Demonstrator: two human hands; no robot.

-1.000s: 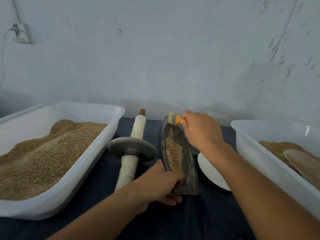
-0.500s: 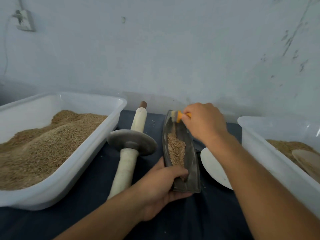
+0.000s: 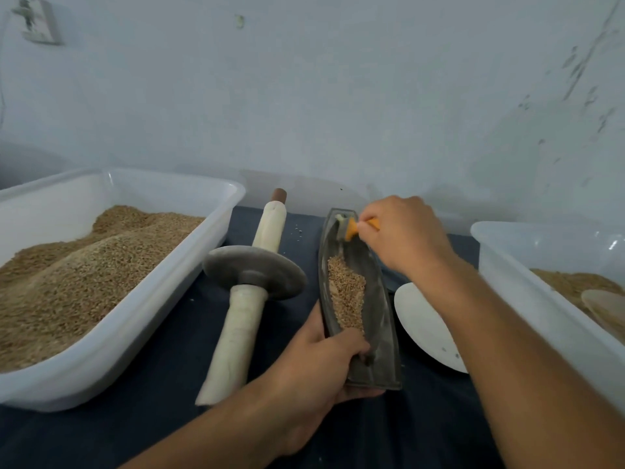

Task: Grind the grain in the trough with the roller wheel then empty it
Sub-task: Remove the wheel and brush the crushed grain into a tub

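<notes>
A narrow dark metal trough (image 3: 378,299) lies lengthwise on the dark cloth, with a strip of brown grain (image 3: 346,292) along its middle. My left hand (image 3: 318,370) grips the trough's near end, thumb over the rim. My right hand (image 3: 406,238) holds a small orange-handled brush (image 3: 351,228), its pale bristles at the trough's far end. The roller wheel (image 3: 253,272), a grey disc on a long pale wooden handle, lies on the cloth left of the trough, untouched.
A large white tub (image 3: 142,319) heaped with grain stands at the left. Another white tub (image 3: 527,286) at the right holds ground grain and a pale scoop (image 3: 605,306). A white plate (image 3: 422,326) lies between trough and right tub. A wall runs close behind.
The view has shifted a little. My right hand with the brush stays at the trough's far end, and my left hand keeps its grip on the near end.
</notes>
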